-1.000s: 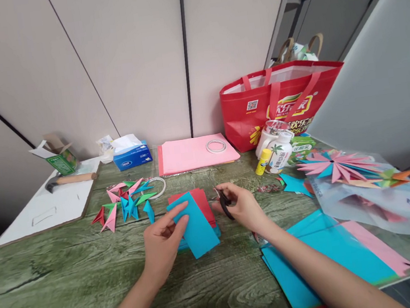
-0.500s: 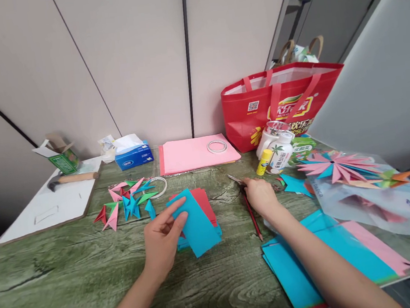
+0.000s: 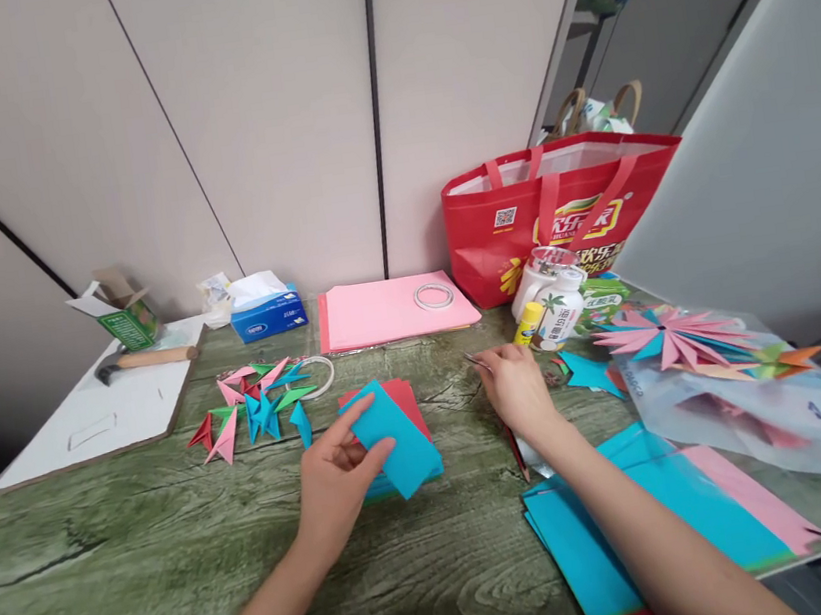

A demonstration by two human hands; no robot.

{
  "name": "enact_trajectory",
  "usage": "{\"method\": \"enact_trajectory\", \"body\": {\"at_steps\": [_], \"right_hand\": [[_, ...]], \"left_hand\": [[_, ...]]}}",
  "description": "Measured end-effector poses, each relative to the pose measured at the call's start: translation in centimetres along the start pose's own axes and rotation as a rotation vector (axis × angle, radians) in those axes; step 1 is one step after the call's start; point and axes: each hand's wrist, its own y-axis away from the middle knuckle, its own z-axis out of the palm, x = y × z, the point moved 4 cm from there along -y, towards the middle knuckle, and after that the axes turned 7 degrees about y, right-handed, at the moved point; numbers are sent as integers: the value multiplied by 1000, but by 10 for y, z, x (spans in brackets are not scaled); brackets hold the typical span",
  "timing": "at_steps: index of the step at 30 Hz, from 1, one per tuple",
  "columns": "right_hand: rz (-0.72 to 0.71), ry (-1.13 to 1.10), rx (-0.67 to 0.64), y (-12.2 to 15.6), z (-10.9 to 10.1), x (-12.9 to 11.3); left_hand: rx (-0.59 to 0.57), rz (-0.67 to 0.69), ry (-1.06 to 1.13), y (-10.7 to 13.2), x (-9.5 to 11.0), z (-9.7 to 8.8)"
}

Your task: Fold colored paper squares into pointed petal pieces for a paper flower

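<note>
My left hand (image 3: 338,478) pinches a blue paper rectangle (image 3: 400,442) between thumb and fingers, lifted slightly over a small stack of red paper (image 3: 405,397) on the green wood-grain table (image 3: 109,549). To the right, my right hand (image 3: 516,389) lies palm down with fingers curled over a pair of scissors (image 3: 473,360); only the metal tips show past the fingers. A red pencil (image 3: 515,450) lies just below that hand.
Folded paper points (image 3: 257,408) and a tape ring (image 3: 320,370) lie left of the stack. Pink sheets (image 3: 388,312), a red bag (image 3: 564,207), glue stick (image 3: 526,323) and bottle (image 3: 560,306) stand behind. Blue and pink sheets (image 3: 657,517) and a bagged paper star (image 3: 675,333) lie right.
My right hand carried the scissors from beside the paper stack to the right and back, down to the table. My left hand turned the blue rectangle and drew it slightly closer.
</note>
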Motion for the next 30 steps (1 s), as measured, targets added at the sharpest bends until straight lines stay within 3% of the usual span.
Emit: {"method": "enact_trajectory", "body": {"at_steps": [2, 4, 6, 8, 14, 30], "right_hand": [[-143, -493, -111, 8, 5, -18], [-170, -942, -379, 20, 16, -37], [-132, -1183, -527, 33, 21, -52], [-94, -1314, -580, 40, 23, -61], [-117, -1360, -518, 40, 16, -60], [-178, -1332, -556, 38, 8, -57]], "left_hand": [[48, 18, 1, -1, -1, -2], [78, 30, 3, -1, -1, -3], [94, 24, 11, -1, -2, -4], [116, 15, 11, -1, -1, -4], [182, 41, 26, 1, 1, -4], [219, 83, 132, -1, -3, -7]]}}
